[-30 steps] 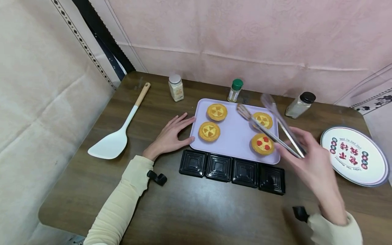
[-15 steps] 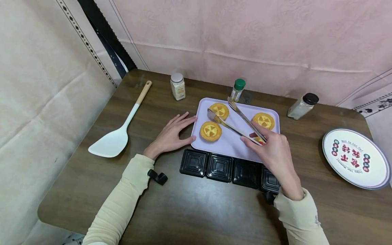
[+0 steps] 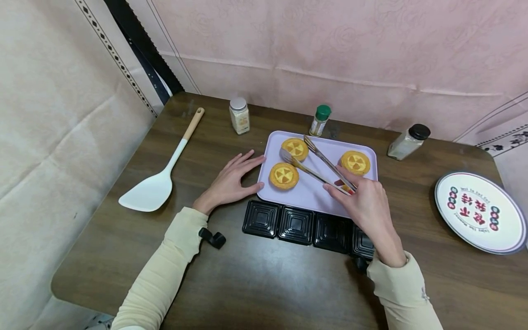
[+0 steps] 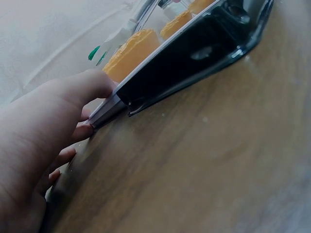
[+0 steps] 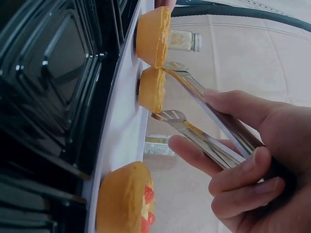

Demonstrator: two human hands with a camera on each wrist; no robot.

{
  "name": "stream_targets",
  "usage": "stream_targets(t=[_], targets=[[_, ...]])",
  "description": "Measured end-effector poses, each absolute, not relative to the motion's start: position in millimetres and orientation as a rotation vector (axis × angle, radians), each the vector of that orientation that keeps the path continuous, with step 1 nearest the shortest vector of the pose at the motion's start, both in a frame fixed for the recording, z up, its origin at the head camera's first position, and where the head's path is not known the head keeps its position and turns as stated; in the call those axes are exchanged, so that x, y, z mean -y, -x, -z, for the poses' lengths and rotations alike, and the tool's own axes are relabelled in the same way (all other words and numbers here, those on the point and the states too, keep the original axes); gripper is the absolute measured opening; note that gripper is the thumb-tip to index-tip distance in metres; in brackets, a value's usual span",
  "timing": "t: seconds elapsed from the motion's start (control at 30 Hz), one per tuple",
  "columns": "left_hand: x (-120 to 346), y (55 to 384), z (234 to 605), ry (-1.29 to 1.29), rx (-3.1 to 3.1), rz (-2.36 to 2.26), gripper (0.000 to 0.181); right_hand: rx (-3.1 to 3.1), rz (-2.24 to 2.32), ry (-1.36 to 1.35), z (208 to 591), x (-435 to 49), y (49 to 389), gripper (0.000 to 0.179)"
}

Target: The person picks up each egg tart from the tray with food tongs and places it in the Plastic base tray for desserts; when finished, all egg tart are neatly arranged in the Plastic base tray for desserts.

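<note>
My left hand [image 3: 228,183] lies at the left edge of a lilac tray [image 3: 305,192], fingers spread, thumb and fingertips touching its rim. My right hand [image 3: 367,206] grips metal tongs [image 3: 330,163] above the tray. The spread fork-like ends of the tongs stand either side of the back-left egg tart [image 3: 297,146], one end between it and the front-left tart [image 3: 283,176]. Whether they touch it I cannot tell. Another yellow tart [image 3: 355,162] sits back right. My right hand mostly hides a red-topped tart [image 5: 124,199], plainer in the right wrist view.
A black four-part dish [image 3: 294,225] lies along the tray's front. Behind stand a silver-lidded jar [image 3: 239,117], a green-capped bottle [image 3: 319,120] and a black-capped bottle [image 3: 408,142]. A white spatula [image 3: 148,192] lies left, an oval plate [image 3: 480,213] right.
My right hand has moved left with the tongs, from the right-hand tarts to the back-left tart. Over the last half second the tongs have shifted only slightly. My left hand stays put.
</note>
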State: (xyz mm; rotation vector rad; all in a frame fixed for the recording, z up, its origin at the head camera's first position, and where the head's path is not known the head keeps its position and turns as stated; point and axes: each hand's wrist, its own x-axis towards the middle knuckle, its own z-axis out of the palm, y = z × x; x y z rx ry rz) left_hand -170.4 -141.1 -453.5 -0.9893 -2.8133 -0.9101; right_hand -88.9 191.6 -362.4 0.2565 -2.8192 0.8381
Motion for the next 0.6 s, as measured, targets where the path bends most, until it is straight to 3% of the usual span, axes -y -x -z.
stream_targets(t=[0.4,0.6], targets=[[141.3,169.4,453.0,0.982,2.83,0.92,0.072,2.802,-0.835,-0.258,360.2,-194.8,87.8,0.05],[140.7,170.2,452.5,0.976,2.834,0.918,0.072,2.747,-0.887,-0.367,341.5,-211.1,81.4,0.049]])
